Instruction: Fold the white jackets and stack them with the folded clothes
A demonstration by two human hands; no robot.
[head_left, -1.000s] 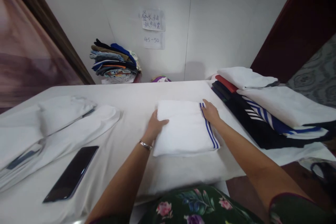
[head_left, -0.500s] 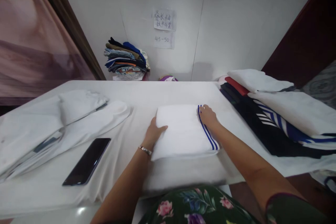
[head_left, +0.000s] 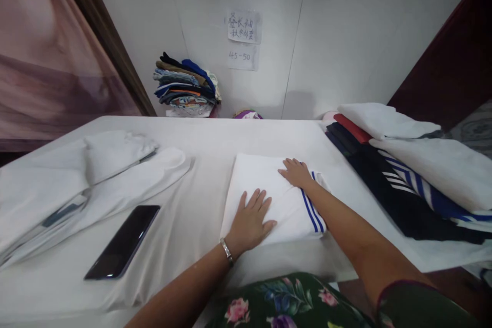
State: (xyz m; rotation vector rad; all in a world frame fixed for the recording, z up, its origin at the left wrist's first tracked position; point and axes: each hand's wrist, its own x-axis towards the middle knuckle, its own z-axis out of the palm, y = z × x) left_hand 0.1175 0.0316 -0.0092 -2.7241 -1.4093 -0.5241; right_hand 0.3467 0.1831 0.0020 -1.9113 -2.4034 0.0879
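A folded white garment (head_left: 286,210) with blue stripes along its right side lies flat on the white-covered table (head_left: 215,136). My left hand (head_left: 250,221) rests on its lower left part, palm down with the fingers spread. On the upper right part lies my right hand (head_left: 295,171), flat with its fingers stretched out, close to the stripes. Neither hand grips anything. The garment's exact kind cannot be made out while folded.
Loose white clothes (head_left: 115,164) lie at the left, with a black phone (head_left: 123,241) in front of them. Folded clothes (head_left: 384,174) are piled at the right. Another stack of clothes (head_left: 186,84) stands beyond the far edge, near the wall with paper signs (head_left: 244,36).
My left hand has moved from the garment's left edge onto its top and spread its fingers. My right hand has shifted left, off the striped edge, and lies flat.
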